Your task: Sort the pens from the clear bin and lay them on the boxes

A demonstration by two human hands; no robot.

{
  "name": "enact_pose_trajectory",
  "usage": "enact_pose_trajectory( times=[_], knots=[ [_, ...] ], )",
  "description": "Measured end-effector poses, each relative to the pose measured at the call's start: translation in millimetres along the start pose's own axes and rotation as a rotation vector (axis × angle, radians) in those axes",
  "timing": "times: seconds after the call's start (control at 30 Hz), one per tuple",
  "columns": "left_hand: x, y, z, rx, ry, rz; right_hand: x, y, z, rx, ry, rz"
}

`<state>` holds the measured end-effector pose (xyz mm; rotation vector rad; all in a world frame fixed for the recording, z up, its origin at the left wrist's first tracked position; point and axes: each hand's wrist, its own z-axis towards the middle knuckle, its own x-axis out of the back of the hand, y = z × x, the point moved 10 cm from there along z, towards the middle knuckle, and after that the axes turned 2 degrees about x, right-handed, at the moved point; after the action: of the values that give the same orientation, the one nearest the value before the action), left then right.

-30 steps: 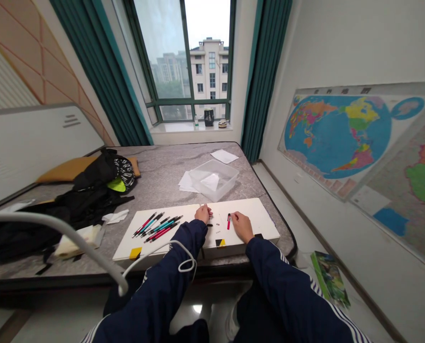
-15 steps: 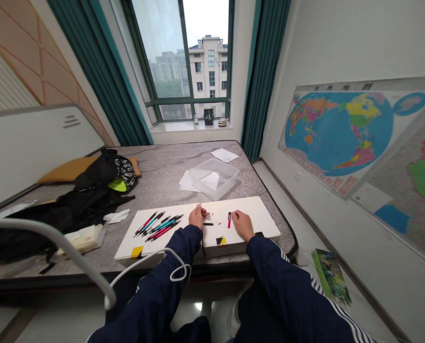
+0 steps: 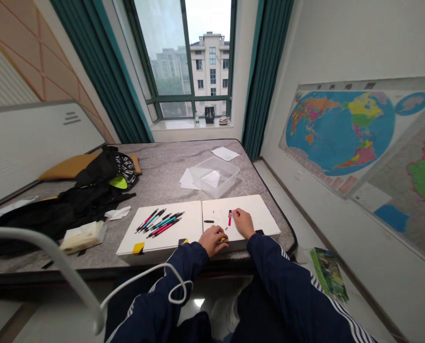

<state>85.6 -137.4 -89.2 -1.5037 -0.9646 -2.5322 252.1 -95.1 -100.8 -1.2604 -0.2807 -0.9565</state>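
The left hand (image 3: 213,240) is clenched, its fingers closed on a small yellow piece (image 3: 221,240) at the near edge of a white board (image 3: 241,207). The right hand (image 3: 243,223) rests on that same board, fingers loosely bent just beside an upright red pen (image 3: 229,217); whether they pinch anything small cannot be told. A short black piece (image 3: 208,221) lies on the board's left side, and a small black tab (image 3: 258,232) sits at its far-right near edge.

Directly to the left, a second white board (image 3: 173,243) carries a bunch of pink, teal and black pens (image 3: 158,223), all lying slanted. A yellow-and-black scrap (image 3: 182,241) sits on its near edge, with a yellow square (image 3: 138,248) further left.

Both boards lie on a grey marbled table (image 3: 162,164). Beyond them are a clear plastic box (image 3: 215,176) and loose white paper (image 3: 225,153). At the upper left of the table sit a black bag (image 3: 103,174) and a yellow cushion (image 3: 69,170), with a pack of tissues (image 3: 84,237) nearer the boards. A world map (image 3: 341,128) hangs on the right wall, and a green book (image 3: 328,281) lies on the floor at lower right.
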Motion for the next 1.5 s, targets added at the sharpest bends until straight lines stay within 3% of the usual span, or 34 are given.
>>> enact_pose_trajectory(
  times=[0.13, 0.33, 0.5, 0.67, 0.8, 1.17, 1.23, 1.33, 1.5],
  knots=[
    [-12.1, -6, 3, 0.044, 0.015, 0.048, 1, -1, 0, 0.011, 0.009, -0.001],
    [-14.3, -15, 4, 0.092, 0.030, 0.035, 1, 4, 1, -0.021, 0.021, 0.055],
    [-12.6, -29, 2, 0.122, 0.016, 0.046, -2, 16, 9, -0.115, -0.008, 0.259],
    [-11.1, -38, 5, 0.167, -0.020, 0.059, 15, 24, 11, -0.209, 0.049, 0.435],
    [-9.8, -40, 9, 0.247, -0.061, 0.112, 21, 25, 3, -0.185, 0.026, 0.397],
    [-14.7, -32, 18, 0.321, -0.271, 0.316, 4, 34, -5, -0.184, -0.085, 0.172],
    [-11.2, -36, 19, 0.342, -0.237, 0.297, 4, 33, -5, -0.188, -0.098, 0.156],
    [7.4, -52, 20, 0.386, -0.097, 0.197, 4, 31, -7, -0.182, -0.111, 0.136],
    [47.2, -104, 13, 0.466, 0.138, 0.107, 5, 28, -9, -0.162, -0.096, 0.114]
  ],
)
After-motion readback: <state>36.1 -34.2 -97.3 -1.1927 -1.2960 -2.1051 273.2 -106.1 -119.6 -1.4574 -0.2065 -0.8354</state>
